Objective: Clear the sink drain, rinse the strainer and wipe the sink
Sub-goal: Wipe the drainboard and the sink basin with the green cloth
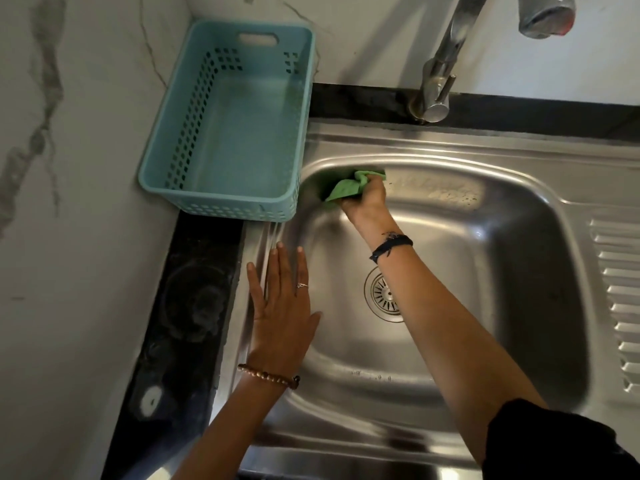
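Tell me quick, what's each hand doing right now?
Left hand: open, flat on the sink rim, holding nothing.
Right hand: closed on the green cloth, pressed against the basin's back left corner.

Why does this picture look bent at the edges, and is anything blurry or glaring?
Head view: the wide-angle lens bows the sink rim; the faucet is soft, close to the camera; the cloth in the right hand smears slightly; bright streaks glare beside the left hand.

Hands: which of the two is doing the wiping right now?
The right hand, wearing the dark wristband: it grips the green cloth against the sink's back-left corner. The left hand lies flat and empty on the left rim.
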A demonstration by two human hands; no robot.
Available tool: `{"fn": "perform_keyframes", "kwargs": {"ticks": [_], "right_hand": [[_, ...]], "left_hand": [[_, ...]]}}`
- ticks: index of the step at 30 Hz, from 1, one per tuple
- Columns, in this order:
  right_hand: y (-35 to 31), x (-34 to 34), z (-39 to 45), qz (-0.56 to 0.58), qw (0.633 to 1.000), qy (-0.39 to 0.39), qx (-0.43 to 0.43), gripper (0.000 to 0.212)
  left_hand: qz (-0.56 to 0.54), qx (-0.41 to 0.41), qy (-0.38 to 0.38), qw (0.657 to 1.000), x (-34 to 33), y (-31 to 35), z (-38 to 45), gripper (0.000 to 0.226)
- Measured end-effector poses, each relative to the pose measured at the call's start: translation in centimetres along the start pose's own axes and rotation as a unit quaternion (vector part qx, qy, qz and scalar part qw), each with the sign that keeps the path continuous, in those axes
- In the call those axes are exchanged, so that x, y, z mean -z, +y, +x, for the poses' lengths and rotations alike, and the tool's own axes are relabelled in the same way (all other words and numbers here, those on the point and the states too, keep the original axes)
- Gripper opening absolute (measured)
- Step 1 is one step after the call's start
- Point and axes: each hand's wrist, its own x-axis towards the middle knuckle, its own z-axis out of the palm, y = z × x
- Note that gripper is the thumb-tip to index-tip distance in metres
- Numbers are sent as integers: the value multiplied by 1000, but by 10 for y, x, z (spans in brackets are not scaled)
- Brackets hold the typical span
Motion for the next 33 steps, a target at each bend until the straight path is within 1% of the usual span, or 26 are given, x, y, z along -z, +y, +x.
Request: {"fn": "perform_keyframes", "kwargs": {"ticks": [4,8,11,13,15,18,19,21,22,24,25,26,29,31,32,33], "right_hand": [[-26,19,3,37,999,9,20,27],[-43,34,-1,84,995,13,52,26],[-31,29,-3,96,992,11,80,29],[-14,14,-7,73,993,15,93,37],[2,-3,-11,54,995,16,81,43],[13,-18,-16,79,996,17,43,34],[13,-20,-17,87,996,15,30,34],[9,-18,-19,84,996,14,-8,34],[7,-16,-22,59,998,22,-24,34],[-4,-12,-29,16,999,8,-38,38],[-10,-10,-31,5,999,8,-49,44],[-16,-6,-32,-4,999,8,-51,48],[-34,19,-29,-113,993,-23,-14,49],[-50,36,-24,-219,975,-23,19,53],[-57,45,-20,-274,960,-35,35,50],[-69,57,-21,-306,949,-42,57,47]], "left_hand": [[-2,0,-3,1000,-4,0,2,106],[0,2,3,1000,-5,-6,0,104],[0,2,-4,1000,-1,-4,1,100],[1,2,-4,1000,2,0,2,97],[-6,-1,-1,1000,4,3,5,95],[-37,-17,2,999,6,7,12,96],[-66,-23,2,998,4,9,15,98],[-161,-37,1,986,5,14,22,100],[-206,-40,-8,978,8,16,25,98],[-267,-50,-30,962,17,22,34,91],[-288,-56,-30,955,21,25,40,88],[-303,-62,-15,951,24,28,48,86],[-294,-88,19,952,31,38,77,85],[-270,-111,19,956,33,46,99,86],[-259,-118,20,958,33,49,109,87],[-251,-120,25,960,34,53,120,87]]}}
